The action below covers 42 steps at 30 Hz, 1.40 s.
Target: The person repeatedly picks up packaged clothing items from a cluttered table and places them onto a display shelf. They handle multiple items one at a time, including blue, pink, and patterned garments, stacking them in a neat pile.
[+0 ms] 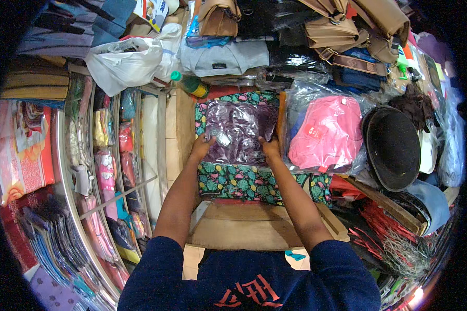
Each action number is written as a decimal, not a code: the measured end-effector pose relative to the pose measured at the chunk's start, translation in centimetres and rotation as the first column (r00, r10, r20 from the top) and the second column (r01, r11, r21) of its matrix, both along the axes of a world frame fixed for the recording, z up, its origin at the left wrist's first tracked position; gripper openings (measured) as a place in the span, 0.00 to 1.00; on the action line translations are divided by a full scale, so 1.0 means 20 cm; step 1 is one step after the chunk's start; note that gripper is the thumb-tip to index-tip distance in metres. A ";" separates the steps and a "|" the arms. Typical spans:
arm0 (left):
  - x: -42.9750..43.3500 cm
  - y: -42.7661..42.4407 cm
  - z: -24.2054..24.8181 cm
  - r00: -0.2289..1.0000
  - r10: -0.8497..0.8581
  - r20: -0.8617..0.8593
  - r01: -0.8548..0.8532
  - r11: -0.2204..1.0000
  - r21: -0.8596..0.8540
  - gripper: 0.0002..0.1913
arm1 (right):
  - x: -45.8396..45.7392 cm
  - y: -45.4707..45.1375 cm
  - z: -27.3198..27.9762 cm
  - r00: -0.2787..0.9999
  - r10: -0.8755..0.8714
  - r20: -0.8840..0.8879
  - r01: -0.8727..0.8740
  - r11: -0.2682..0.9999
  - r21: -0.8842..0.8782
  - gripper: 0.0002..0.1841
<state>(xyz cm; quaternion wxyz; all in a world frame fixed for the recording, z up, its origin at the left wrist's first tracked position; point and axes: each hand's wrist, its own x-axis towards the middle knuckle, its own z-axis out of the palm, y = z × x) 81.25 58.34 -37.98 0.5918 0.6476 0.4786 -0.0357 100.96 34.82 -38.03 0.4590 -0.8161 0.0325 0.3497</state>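
A folded dark purple garment in a clear plastic bag point(237, 128) lies before me on a cloth with a tropical flamingo and leaf print point(237, 180). My left hand point(203, 147) grips the bag's lower left side, its thumb on top. At the lower right side my right hand point(270, 148) holds it in the same way. The fingers beneath the bag are hidden. Just right of it, a pink garment in clear plastic point(327, 130) rests on other bagged clothes.
Shelves of bagged clothes point(113, 167) stand at left. A green-capped bottle point(190, 84), a white plastic bag point(126, 64) and tan handbags point(330, 35) lie beyond. A black oval container point(393, 147) is at right; a wooden board point(249, 225) is near my body.
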 end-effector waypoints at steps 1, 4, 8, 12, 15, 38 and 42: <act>0.01 -0.02 0.04 1.000 -0.011 0.014 0.011 1.000 -0.022 0.34 | 0.00 -0.01 0.02 0.999 0.036 -0.025 -0.035 0.999 0.011 0.35; 0.08 -0.03 0.17 0.998 0.004 -0.061 -0.002 1.000 0.031 0.31 | 0.02 -0.01 0.07 0.981 0.158 -0.111 -0.152 0.986 0.064 0.39; 0.15 -0.05 0.25 1.000 -0.022 -0.012 0.021 0.998 -0.052 0.38 | 0.06 0.00 0.08 0.925 0.356 -0.131 -0.336 0.929 0.154 0.41; 0.18 -0.10 0.19 0.999 0.030 -0.025 -0.029 0.999 0.022 0.39 | 0.06 -0.01 0.00 0.898 0.417 0.141 -0.439 0.872 0.216 0.45; 0.16 -0.13 0.11 0.999 0.022 0.028 -0.024 0.999 0.045 0.35 | 0.05 -0.02 -0.10 0.903 0.394 0.172 -0.418 0.898 0.134 0.42; -0.93 0.03 1.67 0.679 -0.009 0.734 0.295 0.919 -0.262 0.20 | -0.49 0.02 1.58 0.882 0.391 0.263 -0.469 0.676 0.568 0.20; -1.46 0.06 2.08 0.632 -0.113 0.767 0.044 0.993 0.110 0.21 | -0.94 0.26 2.08 0.833 0.390 0.392 -0.552 0.622 0.555 0.20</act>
